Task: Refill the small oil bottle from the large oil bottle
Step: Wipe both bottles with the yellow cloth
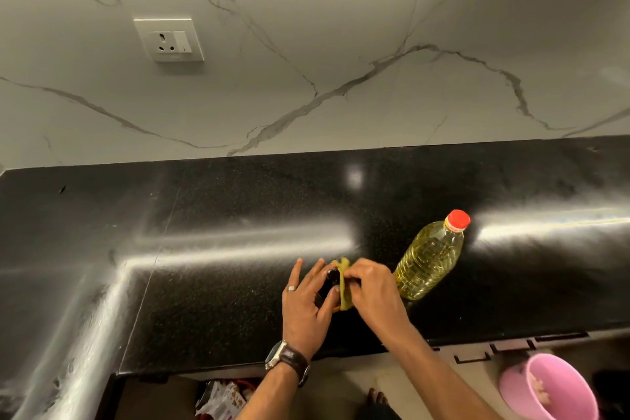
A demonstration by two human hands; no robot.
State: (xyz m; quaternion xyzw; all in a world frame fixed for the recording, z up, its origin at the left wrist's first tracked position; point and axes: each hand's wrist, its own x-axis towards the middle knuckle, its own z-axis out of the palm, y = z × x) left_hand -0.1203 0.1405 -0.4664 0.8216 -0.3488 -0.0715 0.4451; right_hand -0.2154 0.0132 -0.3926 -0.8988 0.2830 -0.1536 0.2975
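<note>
**Small oil bottle being wiped before the refill**

Small dark oil bottle with a dark cap [332,278] stands on the glossy black stone bench [211,283], between the two hands. The left hand [308,303] steadies it, its fingers [296,271] straight and spread, with the thumb against the bottle's near side. The right hand [368,283] has its fingers [354,278] curled and clamped on a yellow-green cloth [344,290], pressed to the bottle's right flank. Just beyond the right knuckles stands the large clear plastic bottle of yellow oil with a red screw cap [430,257], capped and nearly full.

The step looks like wiping the small bottle clean. To do it well, keep the left thumb firm so the bottle cannot tip, and draw the cloth round the neck and sides, where oil would make a slippery hold.

Most of the small bottle is hidden by fingers and cloth; only its dark top shows, and its fill level cannot be told.
</note>
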